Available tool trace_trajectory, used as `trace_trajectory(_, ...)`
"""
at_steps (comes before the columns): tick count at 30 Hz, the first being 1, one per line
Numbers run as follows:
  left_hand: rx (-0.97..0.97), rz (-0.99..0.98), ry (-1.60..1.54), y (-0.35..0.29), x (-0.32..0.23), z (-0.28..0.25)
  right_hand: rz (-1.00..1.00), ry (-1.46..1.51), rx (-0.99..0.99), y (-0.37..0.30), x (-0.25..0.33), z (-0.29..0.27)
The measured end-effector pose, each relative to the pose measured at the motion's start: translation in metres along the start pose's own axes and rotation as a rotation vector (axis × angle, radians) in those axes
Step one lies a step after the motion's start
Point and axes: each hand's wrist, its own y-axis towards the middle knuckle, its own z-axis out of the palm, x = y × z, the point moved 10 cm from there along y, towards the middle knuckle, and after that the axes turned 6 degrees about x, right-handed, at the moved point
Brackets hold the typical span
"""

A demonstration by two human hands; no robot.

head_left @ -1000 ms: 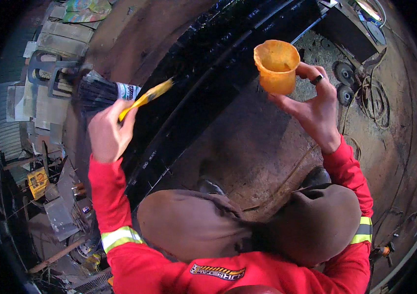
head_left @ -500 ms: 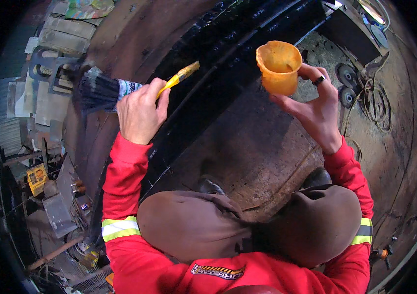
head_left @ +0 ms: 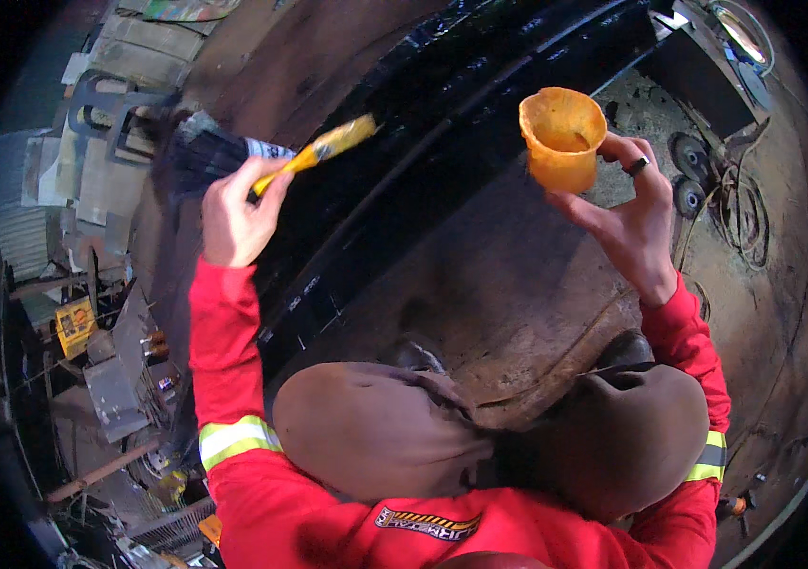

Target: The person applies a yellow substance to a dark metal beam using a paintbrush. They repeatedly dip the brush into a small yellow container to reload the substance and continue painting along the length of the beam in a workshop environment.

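Note:
Between its pinched thumb and fingers, my left hand [head_left: 241, 218] holds a small paintbrush [head_left: 323, 149] with a yellow handle. Its tip points up and right, over a long glossy black beam [head_left: 423, 142]. Beyond that hand lies a dark, streaked object [head_left: 203, 156] with a white and blue band; its kind is unclear. My right hand [head_left: 636, 213] grips an orange-yellow cup [head_left: 565, 171] by the side, thumb below and fingers behind. The cup is upright, its rim uneven, with something darker inside at the bottom. Brush and cup are apart.
Flat metal sheets [head_left: 129, 62] and scrap pieces [head_left: 124, 389] lie at the left. At the far right are a dark box [head_left: 688, 81], a lit lamp [head_left: 743, 36], round discs [head_left: 693, 156] and a coiled cable [head_left: 745, 228]. My bent knees [head_left: 380, 431] are close below.
My left hand has moved left with the paintbrush, away from the cup, and the brush now lies flatter. My right hand and the cup appear slightly lower and farther right.

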Motion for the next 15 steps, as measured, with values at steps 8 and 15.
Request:
trace_trajectory(8,-0.122,0.105,0.082,0.006,-0.029,-0.015,0.012,-0.02,0.013,0.002,-0.003,0.006)
trace_trajectory(15,0.148,0.017,0.228,0.005,-0.012,0.012,-0.005,-0.008,-0.006,0.0,-0.002,0.002)
